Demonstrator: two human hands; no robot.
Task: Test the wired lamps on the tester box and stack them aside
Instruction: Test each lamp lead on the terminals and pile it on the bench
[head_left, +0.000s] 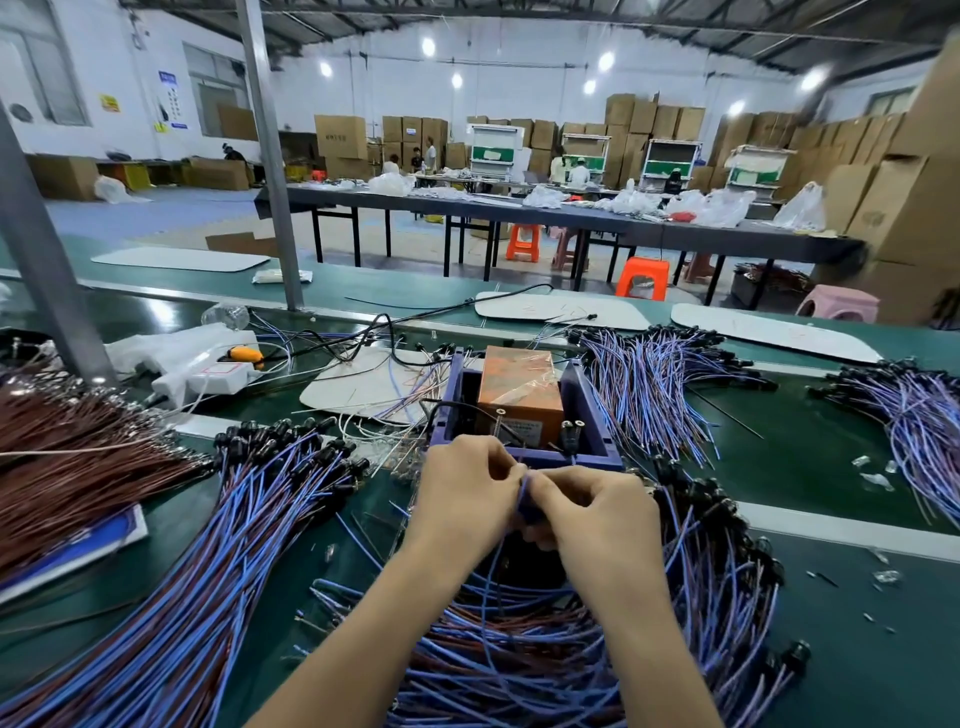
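Both hands pinch a blue lamp lead (523, 491) at 6 o'clock of the tester box (522, 400).

The left hand (462, 493) and right hand (592, 512) meet at the fingertips, fingers curled, each pinching the lead; its lamp head is hidden. Heaps of wired lamps lie at the box's 8 o'clock (249, 519), 6 o'clock (545, 654) and 2 o'clock (649, 374). A brown wire bundle (78, 447) sits at 9 o'clock and a white power strip (208, 376) at 10 o'clock, all on the green table (810, 467).
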